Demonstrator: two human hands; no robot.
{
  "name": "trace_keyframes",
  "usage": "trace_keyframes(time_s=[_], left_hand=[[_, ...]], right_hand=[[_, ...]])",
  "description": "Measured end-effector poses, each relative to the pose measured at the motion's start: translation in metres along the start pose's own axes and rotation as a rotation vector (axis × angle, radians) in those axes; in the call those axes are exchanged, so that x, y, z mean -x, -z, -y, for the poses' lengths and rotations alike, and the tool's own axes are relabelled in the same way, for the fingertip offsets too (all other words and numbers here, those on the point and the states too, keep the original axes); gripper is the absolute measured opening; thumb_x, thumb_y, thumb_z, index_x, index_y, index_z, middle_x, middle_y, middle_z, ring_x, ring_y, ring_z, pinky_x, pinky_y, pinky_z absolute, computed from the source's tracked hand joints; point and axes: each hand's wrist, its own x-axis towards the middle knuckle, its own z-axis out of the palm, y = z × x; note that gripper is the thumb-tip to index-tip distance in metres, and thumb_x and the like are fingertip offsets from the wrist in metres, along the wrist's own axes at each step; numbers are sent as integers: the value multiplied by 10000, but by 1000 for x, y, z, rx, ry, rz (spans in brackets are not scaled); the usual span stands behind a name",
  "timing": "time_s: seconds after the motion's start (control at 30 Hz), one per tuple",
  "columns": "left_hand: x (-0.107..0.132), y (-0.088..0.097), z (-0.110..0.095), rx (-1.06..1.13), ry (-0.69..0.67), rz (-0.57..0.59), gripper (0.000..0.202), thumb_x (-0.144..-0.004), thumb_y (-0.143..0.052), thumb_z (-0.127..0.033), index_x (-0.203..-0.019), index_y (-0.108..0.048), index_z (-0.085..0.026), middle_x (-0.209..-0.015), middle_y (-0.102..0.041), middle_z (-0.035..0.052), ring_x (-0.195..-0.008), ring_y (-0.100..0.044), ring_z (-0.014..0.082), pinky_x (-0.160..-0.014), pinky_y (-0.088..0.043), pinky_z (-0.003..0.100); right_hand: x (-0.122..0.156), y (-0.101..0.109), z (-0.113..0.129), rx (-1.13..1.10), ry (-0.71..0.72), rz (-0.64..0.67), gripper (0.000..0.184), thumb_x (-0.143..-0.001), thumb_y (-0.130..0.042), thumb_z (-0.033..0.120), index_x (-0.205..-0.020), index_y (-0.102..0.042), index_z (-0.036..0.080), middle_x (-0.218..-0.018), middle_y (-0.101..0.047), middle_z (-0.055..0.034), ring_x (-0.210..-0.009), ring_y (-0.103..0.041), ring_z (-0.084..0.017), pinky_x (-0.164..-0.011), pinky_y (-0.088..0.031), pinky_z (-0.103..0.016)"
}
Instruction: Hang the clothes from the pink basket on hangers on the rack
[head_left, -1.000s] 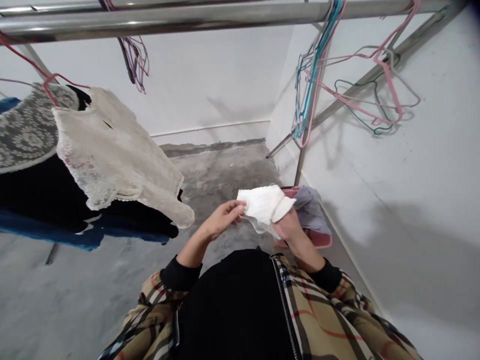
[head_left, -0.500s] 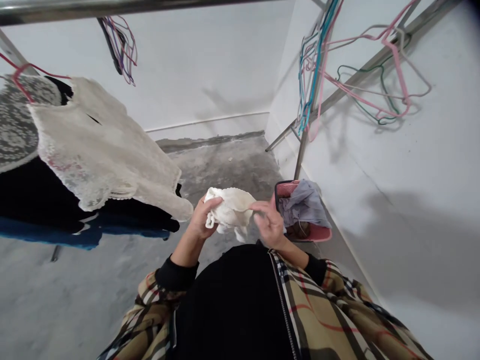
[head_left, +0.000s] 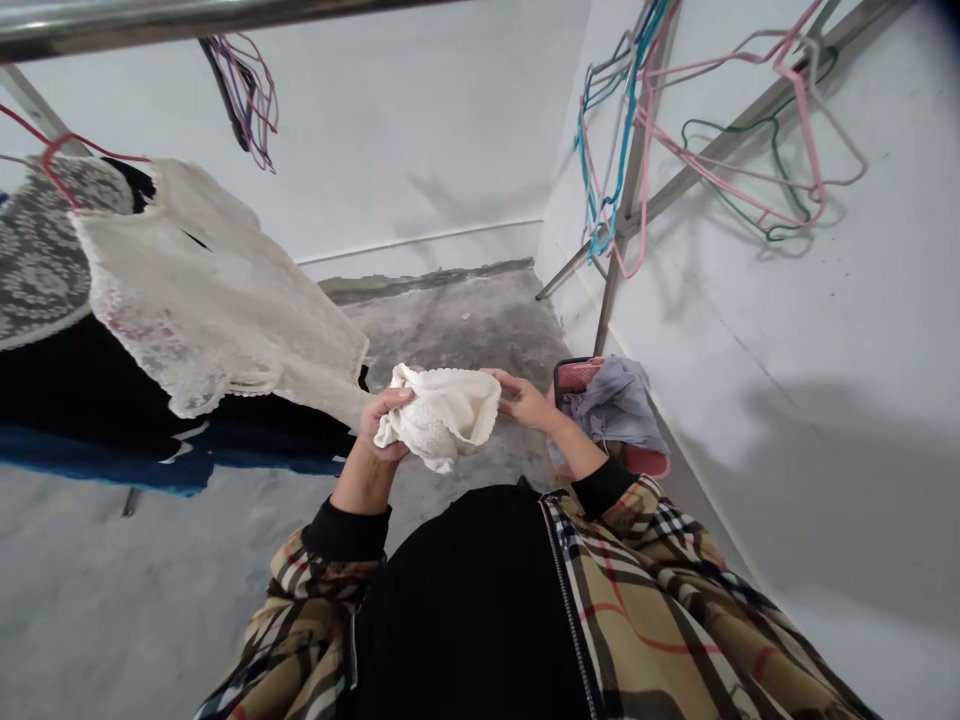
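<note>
A small cream knitted garment [head_left: 444, 415] is bunched in front of my chest. My left hand [head_left: 382, 422] is closed around its left end. My right hand [head_left: 525, 400] pinches its right edge with thumb and fingers. Just right of my right hand a pink laundry basket [head_left: 652, 462] stands on the floor with a grey-lilac cloth [head_left: 616, 405] heaped in it.
A steel rail [head_left: 150, 18] crosses the top with a lace cream top [head_left: 217, 300] on a red hanger and dark clothes [head_left: 82, 390] at the left. Several empty wire hangers [head_left: 637, 130] hang at the right by the white wall [head_left: 787, 400]. Concrete floor [head_left: 450, 320] lies ahead.
The garment went from my right hand near the basket to the middle, now gripped by both hands. My left hand closed on it; my right hand shifted to its right edge.
</note>
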Motion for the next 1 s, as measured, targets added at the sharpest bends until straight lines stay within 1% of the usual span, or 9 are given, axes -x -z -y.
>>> trace_keyframes(time_s=[0.17, 0.27, 0.37, 0.5, 0.63, 0.73, 0.83, 0.9, 1.0], left_hand=[[-1, 22, -3, -62, 102, -20, 446, -522, -778, -238, -947, -648, -204, -772, -682, 18, -614, -643, 188, -539, -526, 279], [-3, 34, -5, -314, 78, 67, 446, -575, -777, -182, -1005, -660, -191, -814, -663, 18, -627, -602, 135, -558, -489, 219], [-7, 39, -3, -639, -22, 178, 386, -676, -704, -207, -1058, -651, -184, -941, -655, 40, -734, -595, 134, -644, -476, 214], [-17, 41, 6, -853, -122, 126, 325, -739, -613, -219, -1058, -639, -164, -1011, -672, 62, -900, -615, 176, -798, -472, 272], [-23, 38, 7, -768, -125, 100, 393, -777, -601, -292, -1145, -606, -154, -1065, -676, 85, -911, -626, 185, -794, -482, 280], [-22, 33, 1, -666, -42, 191, 462, -793, -613, -335, -1227, -569, -182, -1061, -676, 79, -819, -635, 168, -697, -495, 253], [-20, 28, -3, -678, 47, 296, 350, -767, -646, -348, -1071, -647, -174, -952, -690, 65, -763, -635, 169, -647, -493, 241], [-20, 24, -1, -717, 81, 367, 298, -755, -657, -344, -1000, -660, -174, -909, -690, 56, -767, -635, 172, -660, -497, 247], [-20, 16, 11, -784, 67, 495, 366, -751, -679, -331, -1086, -630, -192, -1024, -671, 72, -918, -631, 196, -786, -501, 294]], right_hand=[[3, 40, 23, -68, 0, -36, 318, -909, -546, 471, -1049, -591, 189, -898, -629, -5, -847, -580, -148, -753, -489, -265], [9, 61, 42, -158, 27, -184, 272, -870, -601, 472, -982, -561, 228, -809, -570, 24, -718, -539, -114, -644, -459, -219], [12, 71, 62, -184, 94, -286, 264, -842, -648, 464, -941, -540, 244, -763, -522, 42, -648, -501, -99, -598, -439, -211], [14, 77, 79, -154, 156, -333, 268, -826, -672, 466, -921, -535, 256, -746, -508, 48, -623, -489, -96, -582, -442, -216], [16, 80, 88, -99, 180, -374, 271, -824, -671, 475, -914, -536, 258, -751, -525, 43, -636, -508, -104, -596, -459, -228], [18, 80, 93, -122, 198, -393, 260, -831, -664, 470, -905, -536, 256, -762, -544, 43, -640, -520, -103, -595, -464, -226], [19, 76, 99, -176, 209, -379, 270, -821, -676, 473, -905, -538, 257, -761, -550, 45, -629, -521, -98, -580, -459, -219], [20, 70, 104, -191, 201, -355, 287, -811, -681, 490, -907, -538, 260, -736, -536, 49, -604, -507, -96, -551, -446, -213], [21, 60, 108, -179, 178, -303, 303, -809, -673, 516, -894, -534, 261, -688, -499, 54, -562, -472, -95, -507, -417, -207]])
